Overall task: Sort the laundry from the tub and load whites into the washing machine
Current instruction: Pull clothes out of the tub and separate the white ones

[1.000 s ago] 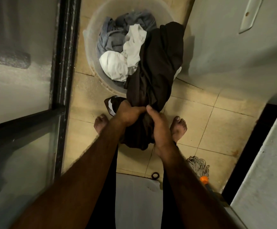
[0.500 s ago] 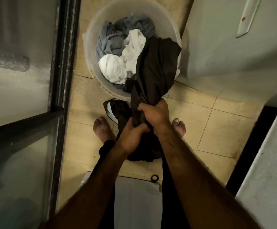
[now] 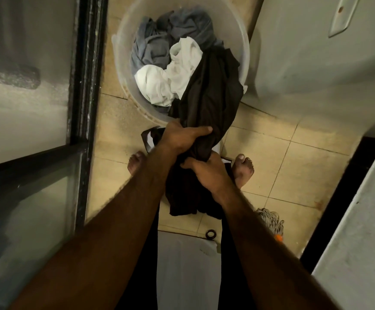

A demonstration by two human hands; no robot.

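Observation:
A translucent round tub [image 3: 124,63] stands on the tiled floor ahead of my feet. It holds grey clothes [image 3: 157,41] at the back and a white garment [image 3: 171,79] in the middle. A long dark brown garment [image 3: 213,86] trails from the tub's right rim down to my hands. My left hand [image 3: 182,136] grips it higher up. My right hand [image 3: 206,173] grips it just below, and the bunched end hangs between my legs. The washing machine [image 3: 316,52] is the pale body at the upper right.
A black-framed glass door [image 3: 85,86] runs along the left. A mop head [image 3: 270,220] with an orange fitting lies on the floor at the right. A dark item with white stripes [image 3: 148,137] lies by my left foot. A pale surface [image 3: 361,231] fills the lower right.
My hands have swapped places along the dark garment: the left hand has moved up toward the tub, the right hand now holds below it. More of the garment is drawn out.

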